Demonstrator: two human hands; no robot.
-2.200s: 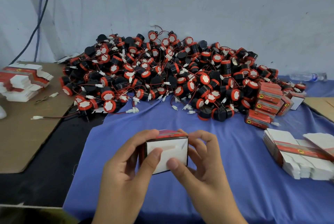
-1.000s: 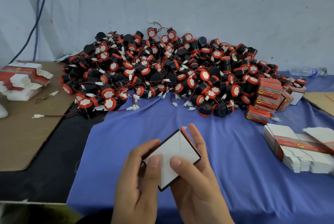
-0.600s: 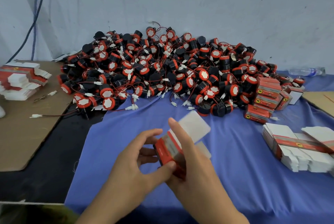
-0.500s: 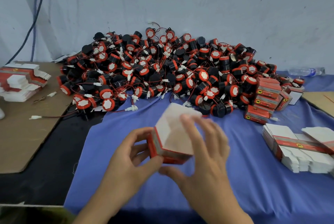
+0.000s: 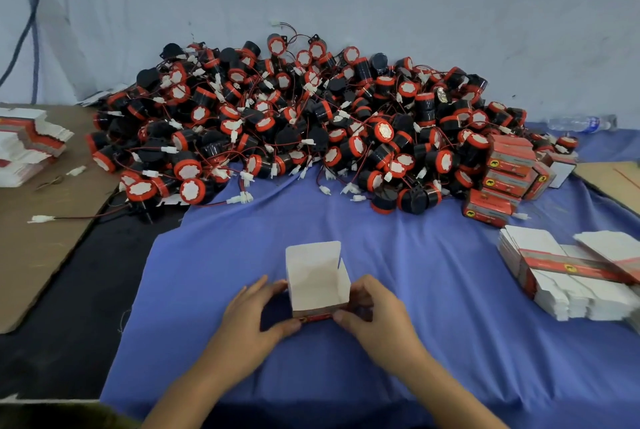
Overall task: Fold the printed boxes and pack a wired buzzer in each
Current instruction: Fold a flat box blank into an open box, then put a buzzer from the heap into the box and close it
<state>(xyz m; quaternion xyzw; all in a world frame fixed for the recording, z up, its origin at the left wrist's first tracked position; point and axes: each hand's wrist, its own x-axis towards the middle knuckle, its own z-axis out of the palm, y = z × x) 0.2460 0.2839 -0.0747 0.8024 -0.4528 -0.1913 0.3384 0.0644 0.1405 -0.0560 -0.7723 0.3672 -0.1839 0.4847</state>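
Observation:
A folded red printed box (image 5: pixel 317 285) stands on the blue cloth (image 5: pixel 433 290) with its white top flaps open and upright. My left hand (image 5: pixel 258 319) holds its left side, thumb at the front bottom corner. My right hand (image 5: pixel 374 311) grips its right side, thumb at the front edge. Behind it lies a big heap of black and red wired buzzers (image 5: pixel 304 124) with white plugs. The inside of the box shows nothing in it.
Packed red boxes (image 5: pixel 505 174) are stacked at the heap's right end. Flat unfolded boxes lie at the right (image 5: pixel 575 278) and on brown cardboard at the far left (image 5: pixel 29 141). A plastic bottle (image 5: pixel 581 123) lies by the wall. A loose wire (image 5: pixel 69 218) crosses the left cardboard.
The box was turned over in both hands above the cloth; now it stands on the cloth with the open flaps up, one hand on each side.

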